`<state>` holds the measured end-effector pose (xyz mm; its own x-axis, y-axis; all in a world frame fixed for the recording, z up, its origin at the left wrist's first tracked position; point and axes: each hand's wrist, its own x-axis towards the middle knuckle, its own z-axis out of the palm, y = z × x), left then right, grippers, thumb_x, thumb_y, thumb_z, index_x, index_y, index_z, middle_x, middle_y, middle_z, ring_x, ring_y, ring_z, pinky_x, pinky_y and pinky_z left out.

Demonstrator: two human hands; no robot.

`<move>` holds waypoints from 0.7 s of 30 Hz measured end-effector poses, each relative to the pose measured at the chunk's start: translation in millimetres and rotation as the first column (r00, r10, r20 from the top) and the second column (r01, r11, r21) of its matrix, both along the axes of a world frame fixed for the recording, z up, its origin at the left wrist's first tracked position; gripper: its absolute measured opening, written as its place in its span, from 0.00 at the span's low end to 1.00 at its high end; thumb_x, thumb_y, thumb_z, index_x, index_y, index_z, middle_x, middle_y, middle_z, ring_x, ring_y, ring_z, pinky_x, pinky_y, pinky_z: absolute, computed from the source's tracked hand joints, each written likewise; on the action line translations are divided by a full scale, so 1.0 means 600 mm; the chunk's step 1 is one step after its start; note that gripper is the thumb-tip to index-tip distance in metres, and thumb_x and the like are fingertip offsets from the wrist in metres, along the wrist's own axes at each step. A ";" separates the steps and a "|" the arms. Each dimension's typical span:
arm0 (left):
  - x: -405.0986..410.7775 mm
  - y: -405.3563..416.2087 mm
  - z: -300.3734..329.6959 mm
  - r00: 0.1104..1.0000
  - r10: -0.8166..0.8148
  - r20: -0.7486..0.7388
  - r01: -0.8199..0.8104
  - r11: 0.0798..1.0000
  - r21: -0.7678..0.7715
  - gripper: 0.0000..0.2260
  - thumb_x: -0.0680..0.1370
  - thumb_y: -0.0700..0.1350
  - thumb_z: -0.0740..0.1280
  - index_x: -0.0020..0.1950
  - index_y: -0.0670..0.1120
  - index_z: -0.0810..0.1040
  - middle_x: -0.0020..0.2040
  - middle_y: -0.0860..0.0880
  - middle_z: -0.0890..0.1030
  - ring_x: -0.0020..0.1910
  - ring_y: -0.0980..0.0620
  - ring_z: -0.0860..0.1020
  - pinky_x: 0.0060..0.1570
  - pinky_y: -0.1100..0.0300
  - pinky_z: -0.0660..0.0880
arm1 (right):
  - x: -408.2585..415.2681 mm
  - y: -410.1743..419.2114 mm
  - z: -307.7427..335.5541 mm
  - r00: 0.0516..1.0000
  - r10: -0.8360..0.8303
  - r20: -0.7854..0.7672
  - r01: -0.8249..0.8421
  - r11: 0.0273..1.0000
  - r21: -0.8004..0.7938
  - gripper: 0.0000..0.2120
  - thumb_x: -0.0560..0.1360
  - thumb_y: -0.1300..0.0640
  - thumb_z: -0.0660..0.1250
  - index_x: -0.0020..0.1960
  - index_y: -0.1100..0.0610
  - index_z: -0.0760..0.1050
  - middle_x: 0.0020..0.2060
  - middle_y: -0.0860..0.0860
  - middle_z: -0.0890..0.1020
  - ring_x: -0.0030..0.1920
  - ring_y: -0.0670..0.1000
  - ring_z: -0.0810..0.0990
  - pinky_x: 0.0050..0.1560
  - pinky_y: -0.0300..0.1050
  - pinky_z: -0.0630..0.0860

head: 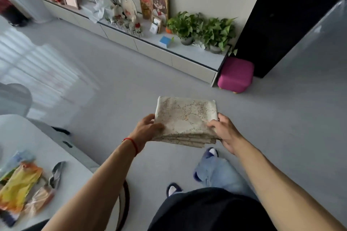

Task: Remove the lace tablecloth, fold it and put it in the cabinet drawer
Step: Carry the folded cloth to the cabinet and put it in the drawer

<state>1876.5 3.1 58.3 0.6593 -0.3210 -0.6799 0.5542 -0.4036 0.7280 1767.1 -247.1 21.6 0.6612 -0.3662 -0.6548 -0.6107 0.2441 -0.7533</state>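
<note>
- Evidently the folding is done: the lace tablecloth point(185, 120) is a thick stacked square, carried in the air at mid-frame above the floor.
- Left hand point(147, 129) pinches its 9 o'clock edge; right hand point(224, 133) clamps its 3 o'clock edge, thumb on top.
- Next, I judge: walk to the low cabinet point(155, 50) at 12 o'clock and free one hand to pull a drawer.
- Drawer fronts show no handles; fingers under the cloth are hidden.

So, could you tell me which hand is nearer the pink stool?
Right. The right hand grips the folded tablecloth on the pink stool's side; the left hand grips the far edge.
</note>
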 end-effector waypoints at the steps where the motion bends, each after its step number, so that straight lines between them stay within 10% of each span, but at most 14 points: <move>1: 0.049 -0.018 -0.002 1.000 -0.001 -0.009 0.001 1.000 -0.005 0.24 0.66 0.43 0.70 0.63 0.42 0.79 0.54 0.41 0.84 0.50 0.43 0.82 0.58 0.43 0.79 | 0.046 -0.020 -0.010 1.000 -0.007 -0.004 0.007 1.000 0.007 0.16 0.77 0.66 0.65 0.63 0.59 0.79 0.53 0.54 0.86 0.54 0.55 0.84 0.54 0.49 0.81; 6: 0.272 -0.126 -0.023 0.997 0.047 -0.060 -0.044 0.998 0.048 0.15 0.72 0.34 0.69 0.57 0.46 0.82 0.51 0.43 0.82 0.47 0.46 0.81 0.48 0.49 0.81 | 0.282 -0.131 -0.057 1.000 0.017 -0.025 -0.014 0.991 0.130 0.19 0.76 0.71 0.64 0.64 0.59 0.78 0.49 0.53 0.86 0.44 0.49 0.84 0.34 0.37 0.79; 13: 0.541 -0.289 -0.027 0.991 0.031 -0.127 -0.012 0.988 0.152 0.23 0.77 0.27 0.64 0.70 0.41 0.75 0.60 0.38 0.79 0.55 0.40 0.78 0.58 0.40 0.79 | 0.530 -0.279 -0.050 0.993 0.016 -0.118 0.000 0.991 0.134 0.27 0.77 0.71 0.67 0.74 0.57 0.73 0.64 0.59 0.83 0.62 0.60 0.84 0.67 0.61 0.79; 21: 0.824 -0.452 -0.157 0.911 -0.273 -0.308 0.342 0.918 0.198 0.26 0.76 0.28 0.63 0.71 0.48 0.77 0.59 0.41 0.79 0.58 0.42 0.77 0.54 0.46 0.80 | 0.709 -0.365 -0.157 0.943 -0.181 -0.278 0.207 0.976 0.066 0.25 0.77 0.72 0.63 0.72 0.56 0.71 0.65 0.57 0.82 0.64 0.59 0.81 0.66 0.56 0.79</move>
